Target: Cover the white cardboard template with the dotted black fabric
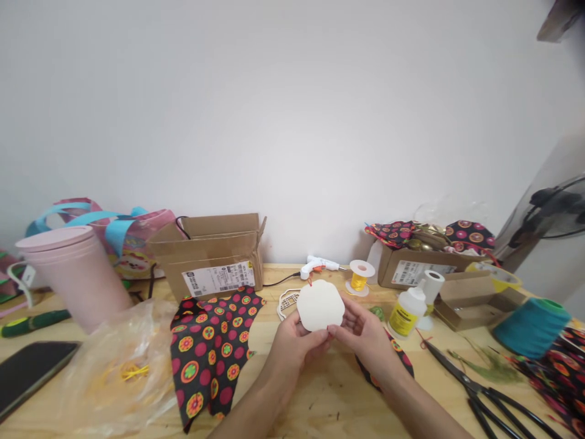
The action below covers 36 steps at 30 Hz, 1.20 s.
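Left hand (292, 341) and right hand (360, 332) grip the white disc (321, 306) above the table (322, 402), at centre. Its flat face points near and upward; loop (309, 282) at far-left edge; outline near-round, long axis indistinct. Its rear is hidden. It partly covers the frame (284, 303).

The white disc (320, 305) fills the gap between left hand (292, 341) and right hand (363, 332). Nearer, bare bench (326, 396) opens between the forearms (262, 399), and a strip runs from the right forearm to the black scissors (470, 385). The patterned cloth (219, 353) bars the left, the glue bottle (404, 314) the right; glue gun (313, 266) and yellow spool (359, 282) line the far edge before the wall (292, 134). The air above is open.
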Available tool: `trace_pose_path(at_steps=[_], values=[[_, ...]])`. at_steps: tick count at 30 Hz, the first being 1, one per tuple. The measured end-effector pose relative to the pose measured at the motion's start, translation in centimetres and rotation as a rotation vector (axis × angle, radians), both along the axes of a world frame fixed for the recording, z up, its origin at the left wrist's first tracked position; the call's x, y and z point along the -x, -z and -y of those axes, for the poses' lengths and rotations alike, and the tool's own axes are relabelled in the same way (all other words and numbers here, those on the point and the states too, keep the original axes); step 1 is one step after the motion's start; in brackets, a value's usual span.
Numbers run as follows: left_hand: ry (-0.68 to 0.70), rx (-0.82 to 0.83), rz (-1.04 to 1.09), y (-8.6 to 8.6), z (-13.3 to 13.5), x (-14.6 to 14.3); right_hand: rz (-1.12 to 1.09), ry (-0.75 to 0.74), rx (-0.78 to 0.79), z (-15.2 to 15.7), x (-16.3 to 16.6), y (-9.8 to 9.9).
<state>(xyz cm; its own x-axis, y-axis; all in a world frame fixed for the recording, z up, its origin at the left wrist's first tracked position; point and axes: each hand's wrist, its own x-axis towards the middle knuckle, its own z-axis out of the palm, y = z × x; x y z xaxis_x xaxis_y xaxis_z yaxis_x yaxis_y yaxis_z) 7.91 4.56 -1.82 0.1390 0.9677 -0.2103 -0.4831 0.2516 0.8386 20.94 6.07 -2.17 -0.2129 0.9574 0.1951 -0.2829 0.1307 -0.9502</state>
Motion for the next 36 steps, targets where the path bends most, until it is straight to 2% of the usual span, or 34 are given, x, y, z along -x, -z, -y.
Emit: trace_pose_path(at_steps=[11,18,26,36], values=[[-0.009,-0.043,0.007,0.8,-0.5,-0.2,0.101,0.072,-0.022,0.1,0.2,0.0],[0.020,0.013,-0.024,-0.1,-0.1,0.1,0.076,0.054,0.036,-0.1,0.0,0.0],[-0.014,0.018,-0.102,0.1,-0.2,0.0,0.038,-0.026,0.102,0.2,-0.3,-0.2],[-0.033,0.029,-0.070,-0.2,0.0,-0.1,0.094,-0.009,0.011,-0.1,-0.2,0.2]])
